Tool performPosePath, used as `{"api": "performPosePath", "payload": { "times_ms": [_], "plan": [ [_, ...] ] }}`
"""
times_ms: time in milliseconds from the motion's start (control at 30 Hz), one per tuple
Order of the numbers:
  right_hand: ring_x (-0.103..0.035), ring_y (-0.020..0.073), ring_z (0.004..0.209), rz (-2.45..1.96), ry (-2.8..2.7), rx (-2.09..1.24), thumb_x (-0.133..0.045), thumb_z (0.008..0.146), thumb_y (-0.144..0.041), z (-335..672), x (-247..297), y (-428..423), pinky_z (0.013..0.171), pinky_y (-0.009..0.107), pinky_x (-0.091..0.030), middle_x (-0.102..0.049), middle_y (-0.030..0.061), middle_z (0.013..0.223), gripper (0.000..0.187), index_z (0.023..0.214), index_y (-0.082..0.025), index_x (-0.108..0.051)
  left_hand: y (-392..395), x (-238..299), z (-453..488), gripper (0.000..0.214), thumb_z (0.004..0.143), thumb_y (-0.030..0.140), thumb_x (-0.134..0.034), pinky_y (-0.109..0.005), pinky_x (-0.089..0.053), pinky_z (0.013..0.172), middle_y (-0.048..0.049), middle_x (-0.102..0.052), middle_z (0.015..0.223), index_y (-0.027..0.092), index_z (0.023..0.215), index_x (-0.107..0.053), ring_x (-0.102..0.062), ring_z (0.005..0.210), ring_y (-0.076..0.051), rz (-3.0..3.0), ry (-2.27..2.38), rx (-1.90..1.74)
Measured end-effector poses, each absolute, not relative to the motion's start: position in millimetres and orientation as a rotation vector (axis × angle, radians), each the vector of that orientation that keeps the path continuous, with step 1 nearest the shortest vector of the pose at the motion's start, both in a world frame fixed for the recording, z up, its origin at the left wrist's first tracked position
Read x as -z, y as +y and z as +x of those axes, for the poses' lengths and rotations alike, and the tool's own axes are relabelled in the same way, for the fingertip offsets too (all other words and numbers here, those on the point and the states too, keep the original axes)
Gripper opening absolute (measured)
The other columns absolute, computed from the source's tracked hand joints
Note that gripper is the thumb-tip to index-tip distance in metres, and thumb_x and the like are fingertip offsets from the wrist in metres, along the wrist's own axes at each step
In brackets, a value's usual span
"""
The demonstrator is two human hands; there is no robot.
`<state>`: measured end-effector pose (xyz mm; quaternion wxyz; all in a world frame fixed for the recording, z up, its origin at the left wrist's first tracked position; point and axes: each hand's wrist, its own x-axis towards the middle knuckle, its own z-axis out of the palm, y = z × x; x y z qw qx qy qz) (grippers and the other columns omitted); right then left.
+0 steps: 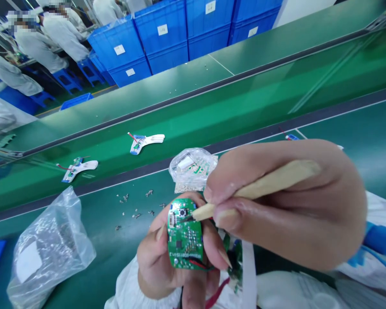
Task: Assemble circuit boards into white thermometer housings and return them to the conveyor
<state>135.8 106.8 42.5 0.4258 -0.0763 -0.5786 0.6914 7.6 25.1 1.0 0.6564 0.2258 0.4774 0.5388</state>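
Note:
My left hand (167,262) grips a small green circuit board (184,236) upright by its edges, low in the middle of the view. Red and black wires hang from the board's lower edge. My right hand (296,206) pinches a pale wooden stick (257,185) between thumb and fingers. The stick's tip touches the board's upper right, beside a small black button. Both hands are close to the camera, above the green bench (122,240).
A clear plastic bag (48,249) lies at lower left, another clear bag (193,167) of parts behind the board. Several tiny loose parts (135,206) dot the bench. Two white assemblies (146,141) (79,168) ride the green conveyor. Blue crates (167,38) and people in white coats (58,38) stand beyond.

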Motion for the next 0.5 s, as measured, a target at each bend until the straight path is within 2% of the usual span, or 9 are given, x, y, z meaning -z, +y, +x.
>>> {"api": "performPosePath", "payload": {
  "times_ms": [133,233,367,500],
  "plan": [
    [-0.063,0.0163,0.050,-0.194,-1.523,-1.661,-0.053,0.080,-0.040,136.7,-43.0,108.7,0.043,0.026,-0.052,-0.050,0.0005,0.058,0.027,0.062,-0.020,-0.051,24.9,2.3,5.3,0.053,0.065,0.064,-0.056,-0.027,-0.031,0.022,-0.0029,-0.061,0.046,0.023,0.097,-0.060,-0.028,0.015,-0.009,0.455,0.712,-1.138],
    [-0.062,0.0135,0.049,-0.208,-1.606,-1.615,-0.049,0.083,-0.025,134.1,-45.2,109.7,0.043,0.022,-0.050,-0.049,-0.0003,0.056,0.022,0.062,-0.019,-0.051,22.6,3.2,3.1,0.050,0.070,0.056,-0.055,-0.024,-0.029,0.023,-0.0006,-0.059,0.045,0.023,0.108,-0.058,-0.027,0.017,-0.008,0.416,0.639,-1.192],
    [-0.062,0.0097,0.048,-0.313,-1.770,-1.459,-0.050,0.077,-0.004,134.0,-56.6,114.8,0.044,0.016,-0.047,-0.058,0.0011,0.053,0.023,0.059,-0.018,-0.050,22.3,1.6,0.7,0.049,0.065,0.057,-0.060,-0.029,-0.037,0.027,0.0000,-0.058,0.041,0.026,0.103,-0.060,-0.044,0.024,-0.017,0.401,0.702,-1.138],
    [-0.062,0.0076,0.052,-0.342,-2.128,-1.282,-0.048,0.078,-0.003,139.0,-70.4,122.0,0.046,0.015,-0.045,-0.064,-0.0019,0.056,0.024,0.062,-0.021,-0.052,25.6,-0.8,2.5,0.056,0.059,0.067,-0.059,-0.032,-0.036,0.024,-0.0024,-0.058,0.039,0.023,0.092,-0.065,-0.044,0.023,-0.019,0.451,1.006,-1.178]
  ]
}}
